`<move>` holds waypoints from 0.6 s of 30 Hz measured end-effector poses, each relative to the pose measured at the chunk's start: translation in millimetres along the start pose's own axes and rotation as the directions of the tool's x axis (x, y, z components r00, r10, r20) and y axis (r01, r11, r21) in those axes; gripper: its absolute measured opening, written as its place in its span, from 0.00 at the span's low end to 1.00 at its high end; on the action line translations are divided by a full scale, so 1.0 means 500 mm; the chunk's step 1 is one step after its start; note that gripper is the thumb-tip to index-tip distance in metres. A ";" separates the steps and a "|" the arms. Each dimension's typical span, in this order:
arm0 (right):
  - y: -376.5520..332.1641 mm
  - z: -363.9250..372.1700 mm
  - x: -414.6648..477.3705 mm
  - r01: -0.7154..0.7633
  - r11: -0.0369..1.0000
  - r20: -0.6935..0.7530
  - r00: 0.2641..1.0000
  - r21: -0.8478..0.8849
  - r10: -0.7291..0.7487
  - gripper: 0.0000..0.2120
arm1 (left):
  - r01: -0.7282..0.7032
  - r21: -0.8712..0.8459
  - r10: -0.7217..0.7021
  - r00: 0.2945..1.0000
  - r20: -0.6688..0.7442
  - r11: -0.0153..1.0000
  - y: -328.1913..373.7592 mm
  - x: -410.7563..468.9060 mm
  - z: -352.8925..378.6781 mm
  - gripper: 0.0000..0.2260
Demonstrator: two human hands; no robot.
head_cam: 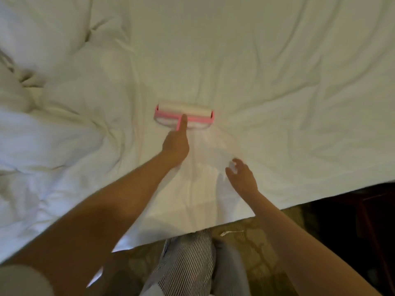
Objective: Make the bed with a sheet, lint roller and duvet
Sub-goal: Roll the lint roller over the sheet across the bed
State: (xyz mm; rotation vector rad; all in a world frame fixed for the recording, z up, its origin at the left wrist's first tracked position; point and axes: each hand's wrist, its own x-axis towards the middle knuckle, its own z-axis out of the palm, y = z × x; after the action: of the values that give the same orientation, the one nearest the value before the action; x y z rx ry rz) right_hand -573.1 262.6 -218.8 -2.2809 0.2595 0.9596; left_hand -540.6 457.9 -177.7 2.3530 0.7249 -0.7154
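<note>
soft white sheet [256,71] spread across the bed, matte cloth, creased in long shallow folds fanning out from the middle. on it, about mid-bed, a lint roller [184,113]: pink plastic frame, wide white drum lying crosswise, slim pink handle pointing back toward the near edge. left grip [176,146] clenched round that handle, index finger laid straight along it up to the frame. right grip [242,178] released, fingers loosely spread and slightly bent, over the sheet just right of the left wrist and nearer the bed edge; touching the cloth or not, impossible to tell. thick, puffy duvet [42,50] heaped at the left side of the bed, rumpled into deep rounded billows. broad, flatter stretch of cloth to the right of the roller and beyond it. near edge of the sheet running diagonally, lower at the left, higher at the right, hanging over the side of the bed. below it patterned olive carpet [252,242], a small white scrap [232,232] lying on it, striped trousers [188,268] close against the bed edge, and dark furniture [363,221] at the far right, just beside the bed.
</note>
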 end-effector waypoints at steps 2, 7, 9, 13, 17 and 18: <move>-0.020 -0.019 0.025 0.097 0.982 -0.024 0.995 -0.164 -0.102 0.24 | -0.053 0.086 0.051 0.998 0.028 0.995 0.036 0.040 -0.032 0.30; -0.072 -0.068 0.079 0.192 0.852 0.073 0.981 -0.487 -0.180 0.30 | 0.020 0.091 -0.028 0.995 0.092 0.996 0.028 -0.022 -0.016 0.33; -0.095 -0.095 0.105 0.231 0.782 0.143 0.973 -0.579 -0.181 0.34 | 0.088 0.076 -0.098 0.984 0.148 0.993 0.011 -0.078 0.011 0.34; -0.130 -0.150 0.157 0.295 0.676 0.236 0.955 -0.675 -0.180 0.40 | 0.129 0.094 -0.139 0.984 0.108 0.987 0.028 -0.054 0.008 0.34; -0.146 -0.196 0.204 0.332 0.626 0.291 0.941 -0.705 -0.170 0.41 | 0.108 0.099 -0.114 0.992 0.051 0.989 0.098 0.094 -0.051 0.34; -0.149 -0.207 0.218 0.342 0.617 0.298 0.938 -0.708 -0.177 0.41 | 0.102 0.094 -0.107 0.993 0.057 0.990 0.125 0.138 -0.075 0.34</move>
State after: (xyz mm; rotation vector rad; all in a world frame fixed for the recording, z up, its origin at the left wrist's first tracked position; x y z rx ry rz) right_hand -405.9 262.1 -204.2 -2.7992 -0.6968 1.2866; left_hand -440.7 461.2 -172.6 2.3768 0.8092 -0.8794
